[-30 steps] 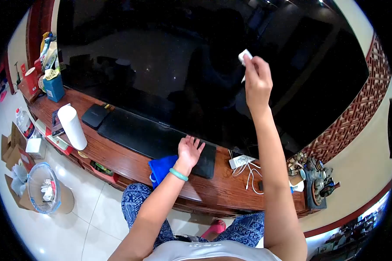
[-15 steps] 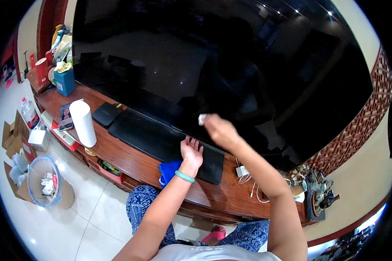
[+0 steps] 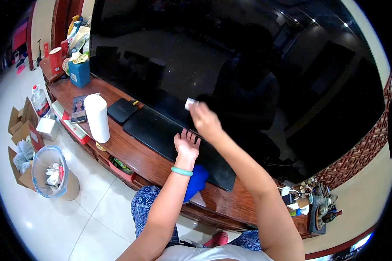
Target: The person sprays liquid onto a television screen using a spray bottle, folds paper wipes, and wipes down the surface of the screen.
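A large black television [image 3: 130, 30] with a glossy screen fills the upper view. My right hand [image 3: 207, 124] pinches a small white folded tissue [image 3: 190, 103] against the lower part of the screen. Below it, my left hand [image 3: 187, 145] is palm up with fingers stretched out, the fingertips at the television's bottom edge. Under that hand lies the flat black television base [image 3: 154, 132] on the brown wooden cabinet [image 3: 148, 158]. A blue cloth [image 3: 197, 182] sits at the cabinet's front edge, partly hidden by my left wrist.
To the left on the cabinet stand a white paper towel roll [image 3: 96, 119], a phone [image 3: 79, 111], a black box [image 3: 123, 111] and a blue tissue box [image 3: 79, 73]. A trash bin [image 3: 69, 185] and cardboard boxes [image 3: 19, 119] are on the floor. Ornaments [image 3: 329, 204] crowd the right end.
My right hand has moved left and up across the screen with the tissue. My left hand has shifted left along the bottom edge. The whole view has swung slightly.
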{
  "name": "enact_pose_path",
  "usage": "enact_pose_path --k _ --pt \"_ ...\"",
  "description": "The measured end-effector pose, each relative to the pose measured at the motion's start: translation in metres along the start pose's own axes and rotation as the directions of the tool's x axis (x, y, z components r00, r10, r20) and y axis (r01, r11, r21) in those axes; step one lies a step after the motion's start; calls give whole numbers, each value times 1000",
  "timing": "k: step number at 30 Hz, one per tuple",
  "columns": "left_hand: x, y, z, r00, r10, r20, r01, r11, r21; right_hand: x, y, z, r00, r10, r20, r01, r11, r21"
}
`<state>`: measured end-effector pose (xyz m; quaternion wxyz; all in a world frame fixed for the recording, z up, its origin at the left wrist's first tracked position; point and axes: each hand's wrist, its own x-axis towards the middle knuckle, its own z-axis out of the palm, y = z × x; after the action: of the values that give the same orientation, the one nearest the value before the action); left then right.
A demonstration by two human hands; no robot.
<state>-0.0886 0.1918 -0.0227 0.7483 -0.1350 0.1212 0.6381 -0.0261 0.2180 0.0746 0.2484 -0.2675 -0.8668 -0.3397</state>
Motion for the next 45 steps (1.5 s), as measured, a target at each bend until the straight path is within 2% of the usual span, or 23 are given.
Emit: enact_pose_path --k 3,4,6,8,10,13,14,16,18,20,24,26,28,30,31,32,34,36,38,40,45 --pt "3 2 -7 999 -26 26 26 1000 5 -31 -5 11 953 -284 111 285 958 -1" --pt "2 0 -7 1000 -9 27 9 1000 14 -31 -1 7 952 -283 114 285 959 4" --pt "-1 -2 -5 1000 14 18 -15 999 52 -16 16 -2 939 -133 317 116 991 72" --pt "-7 -3 -3 997 34 68 -41 994 105 37 39 -35 999 -1 44 -1 999 46" --pt "-7 -5 -3 997 35 63 -39 997 73 94 54 -70 944 -136 -299 56 963 -262" --pt "-8 -4 -3 998 17 65 -17 1000 1 125 54 -63 894 -95 -438 -59 944 -324" --pt "-8 -4 -3 998 17 60 -17 1000 1 120 46 -47 908 -64 -415 -44 968 -245" --pt "-8 -3 -1 999 1 50 1 1000 -29 100 25 -11 942 -138 -305 72 973 -218" --pt "-4 -4 -3 999 -12 37 15 997 -71 69 0 23 981 -133 -138 120 988 -99" --pt "-8 -1 -1 999 -22 34 24 999 -34 43 -14 43 980 -196 11 196 975 -103" --pt "-4 2 -5 998 -56 15 56 998 -42 0 -18 39 963 -219 157 225 974 -21" --pt "4 0 -13 990 -42 138 62 987 -149 -26 -17 32 946 -250 207 246 968 44" --pt "6 -2 -12 992 -49 119 68 986 -154 -45 -12 19 937 -272 221 264 962 66" --pt "-3 -2 -4 1000 -17 0 17 1000 -24 -53 -3 3 910 -281 306 266 960 90" --pt "-3 -3 -4 1000 -17 -11 17 1000 -16 -47 2 -5 923 -276 268 273 961 47" --pt "-3 -4 -4 1000 -18 -10 18 1000 -20 -40 8 -17 947 -199 253 202 979 14" --pt "-4 -4 -4 1000 -2 31 2 1000 -9 -5 15 -44 988 -145 62 149 986 -72" --pt "-6 -4 -3 1000 -10 13 10 1000 -7 22 27 -58 983 -104 -152 74 979 -190" --pt "-6 -4 -2 1000 -9 21 10 999 -42 34 28 -61 978 -12 -208 -38 972 -233" --pt "-5 -5 -3 1000 -7 16 7 999 -38 27 20 -42 970 -20 -243 -38 972 -232" --pt "-6 -4 0 1000 -7 -12 6 999 -32 -28 -13 -5 996 -49 80 56 995 -80"
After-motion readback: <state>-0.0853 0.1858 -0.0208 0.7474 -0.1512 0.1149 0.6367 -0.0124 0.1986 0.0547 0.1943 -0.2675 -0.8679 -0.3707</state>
